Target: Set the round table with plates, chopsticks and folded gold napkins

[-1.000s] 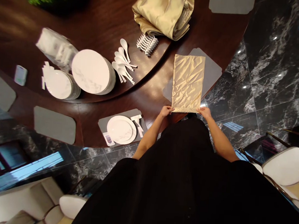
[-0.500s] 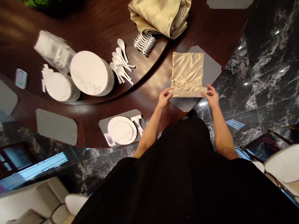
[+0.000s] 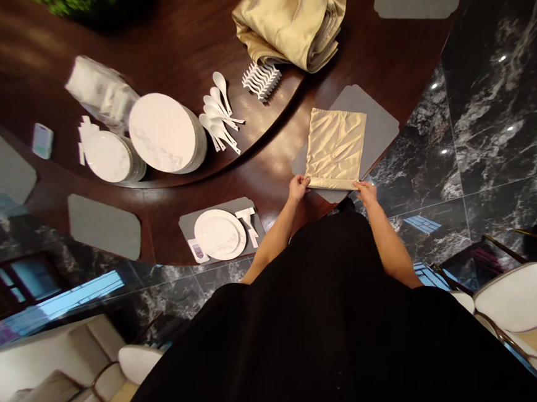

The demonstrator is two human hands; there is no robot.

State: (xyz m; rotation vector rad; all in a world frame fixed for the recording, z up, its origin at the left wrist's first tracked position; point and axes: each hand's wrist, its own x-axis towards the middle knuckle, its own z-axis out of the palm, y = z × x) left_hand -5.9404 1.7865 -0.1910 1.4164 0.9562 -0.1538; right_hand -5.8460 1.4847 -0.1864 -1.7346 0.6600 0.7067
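A gold satin napkin [image 3: 335, 145] lies folded on a grey placemat [image 3: 380, 124] at the edge of the dark round table [image 3: 270, 182]. My left hand [image 3: 298, 187] pinches its near left corner. My right hand [image 3: 366, 192] pinches its near right corner. Both hands are closed on the folded near edge, which lies close to the table's rim.
A pile of gold napkins [image 3: 292, 20] sits at the back. White spoon rests [image 3: 262, 80], spoons [image 3: 219, 113], stacked plates [image 3: 165, 132] and smaller plates [image 3: 109, 155] stand on the turntable. A set place with plate [image 3: 219, 234] is to my left. Chairs [image 3: 516, 298] stand behind.
The napkin lay long and flat, then its near end was folded up over itself. Both hands have since drawn the folded edge back toward the table's rim.
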